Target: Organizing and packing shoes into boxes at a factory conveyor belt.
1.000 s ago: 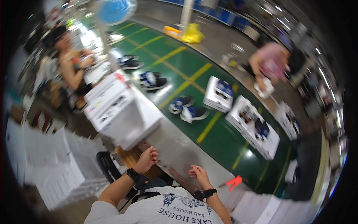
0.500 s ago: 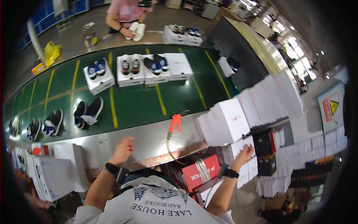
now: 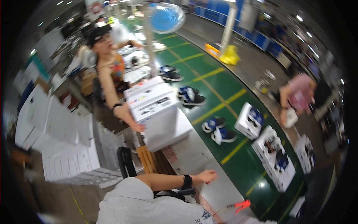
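My left hand (image 3: 207, 176), a dark band on its wrist, hangs over the metal ledge (image 3: 201, 158) beside the green conveyor belt. Its fingers look curled in, slightly blurred, with nothing seen in them. The orange-red air blow gun (image 3: 243, 206) on its hose lies nearest to it, toward the lower edge. My right hand is out of view. Farther along the ledge stands a stack of white shoeboxes (image 3: 158, 108); a co-worker's hand (image 3: 128, 116) is at its left side. Dark slip-on shoes (image 3: 220, 130) with white paper rest on the belt across from my hand.
Shoes sit on white boxes (image 3: 274, 156) along the belt (image 3: 229, 158). Piled white boxes (image 3: 74, 149) stand at left, near a black chair back (image 3: 126, 162). A blue fan (image 3: 166, 18) is mounted on a post. Another person (image 3: 296, 93) holds a pale shoe across the belt.
My view has swung left, bringing in the co-worker, the box stack and the fan. My right hand has left the picture; my left arm now reaches across the lower middle.
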Demonstrator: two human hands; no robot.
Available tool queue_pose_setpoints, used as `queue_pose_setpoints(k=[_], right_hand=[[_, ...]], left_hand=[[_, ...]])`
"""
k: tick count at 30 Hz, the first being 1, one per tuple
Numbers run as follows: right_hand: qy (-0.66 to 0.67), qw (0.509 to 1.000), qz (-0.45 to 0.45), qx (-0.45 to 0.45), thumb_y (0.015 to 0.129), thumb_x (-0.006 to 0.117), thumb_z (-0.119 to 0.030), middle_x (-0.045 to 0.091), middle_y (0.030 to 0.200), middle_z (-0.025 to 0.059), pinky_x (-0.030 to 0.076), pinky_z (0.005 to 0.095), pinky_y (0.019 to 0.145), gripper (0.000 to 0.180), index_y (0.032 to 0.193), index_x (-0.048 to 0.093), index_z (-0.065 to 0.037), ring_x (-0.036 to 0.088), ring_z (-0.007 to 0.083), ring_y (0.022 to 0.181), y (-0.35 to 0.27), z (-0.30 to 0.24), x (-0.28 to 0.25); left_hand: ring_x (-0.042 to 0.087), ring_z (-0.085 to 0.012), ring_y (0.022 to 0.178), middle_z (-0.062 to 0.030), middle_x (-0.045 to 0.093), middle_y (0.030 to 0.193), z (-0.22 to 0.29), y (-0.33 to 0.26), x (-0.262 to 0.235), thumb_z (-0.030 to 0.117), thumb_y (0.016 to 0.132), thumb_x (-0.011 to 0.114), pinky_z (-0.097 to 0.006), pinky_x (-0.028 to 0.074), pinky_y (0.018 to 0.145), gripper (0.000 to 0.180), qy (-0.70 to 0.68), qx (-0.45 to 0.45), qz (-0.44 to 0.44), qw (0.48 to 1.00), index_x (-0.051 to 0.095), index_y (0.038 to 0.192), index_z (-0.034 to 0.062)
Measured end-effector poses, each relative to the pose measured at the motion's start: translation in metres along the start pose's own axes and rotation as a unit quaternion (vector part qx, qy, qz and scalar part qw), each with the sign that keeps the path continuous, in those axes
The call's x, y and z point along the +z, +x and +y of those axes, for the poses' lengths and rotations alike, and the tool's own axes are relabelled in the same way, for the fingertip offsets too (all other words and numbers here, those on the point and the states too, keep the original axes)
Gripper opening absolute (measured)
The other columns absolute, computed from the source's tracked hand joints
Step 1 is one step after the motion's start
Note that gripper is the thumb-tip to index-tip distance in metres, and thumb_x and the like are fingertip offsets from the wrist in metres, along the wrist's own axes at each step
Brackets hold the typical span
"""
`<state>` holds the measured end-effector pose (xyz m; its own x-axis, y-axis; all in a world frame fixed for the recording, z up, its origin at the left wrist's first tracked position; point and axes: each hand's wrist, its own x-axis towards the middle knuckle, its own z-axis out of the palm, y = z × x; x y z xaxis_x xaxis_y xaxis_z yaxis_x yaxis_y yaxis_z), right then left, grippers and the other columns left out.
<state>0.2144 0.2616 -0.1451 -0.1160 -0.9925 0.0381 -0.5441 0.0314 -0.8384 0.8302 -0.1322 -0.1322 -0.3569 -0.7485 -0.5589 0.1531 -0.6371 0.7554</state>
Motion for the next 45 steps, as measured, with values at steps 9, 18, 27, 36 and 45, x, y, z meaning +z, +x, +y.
queue_pose_setpoints(k=[9,18,27,36,45], right_hand=[[0.103,0.972,0.202,0.064,0.082,0.074,-0.02,0.067,0.094,0.0125,0.054,0.0397,0.069,0.047,0.118,0.058,0.004,0.063,0.0298,0.083,0.212,-0.237,0.159],[0.229,0.94,-0.014,0.253,0.095,0.062,-0.019,0.061,0.098,0.0075,0.048,0.0306,0.064,0.036,0.125,0.05,-0.004,0.055,0.0159,0.077,0.296,-0.354,0.319],[-0.327,0.882,-0.071,-0.331,0.077,0.079,-0.029,0.045,0.136,0.0259,0.035,0.0552,0.103,0.07,0.134,0.046,-0.006,0.046,0.0377,0.122,0.324,-0.406,0.309],[-0.441,0.817,-0.189,-0.32,0.076,0.068,-0.016,0.043,0.142,0.0226,0.016,0.0662,0.112,0.067,0.14,0.05,-0.014,0.036,0.0412,0.135,0.326,-0.416,0.315],[-0.333,0.924,-0.099,-0.159,0.054,0.082,-0.027,0.045,0.119,0.0203,0.029,0.0598,0.106,0.094,0.14,0.046,-0.012,0.043,0.0392,0.117,0.337,-0.362,0.346]], left_hand=[[0.055,-0.0113,0.074,-0.0051,0.059,0.093,0.003,-0.004,0.0,0.04,0.092,0.062,-0.027,0.049,0.062,0.048,0.012,0.054,-0.02,0.998,0.051,0.121,0.0032],[0.047,-0.0333,0.127,-0.0219,0.033,0.146,0.071,-0.016,0.019,0.058,0.073,0.077,-0.047,0.052,0.09,0.128,-0.128,0.078,-0.007,0.989,-0.009,0.15,0.0027],[0.058,-0.0262,0.108,-0.0206,0.048,0.128,0.078,-0.018,-0.05,0.064,0.082,0.064,-0.039,0.054,0.076,0.104,-0.206,-0.026,0.003,0.978,0.009,0.154,0.0132],[0.061,-0.0272,0.086,-0.0175,0.059,0.103,0.038,-0.007,-0.065,0.079,0.083,0.044,-0.038,0.053,0.071,0.087,-0.169,-0.217,-0.209,0.939,0.049,0.136,0.0094],[0.064,-0.0191,0.069,-0.0055,0.06,0.084,0.047,0.036,-0.135,0.052,0.09,0.064,-0.035,0.056,0.066,0.05,-0.065,-0.085,0.034,0.994,0.061,0.103,0.0042]])
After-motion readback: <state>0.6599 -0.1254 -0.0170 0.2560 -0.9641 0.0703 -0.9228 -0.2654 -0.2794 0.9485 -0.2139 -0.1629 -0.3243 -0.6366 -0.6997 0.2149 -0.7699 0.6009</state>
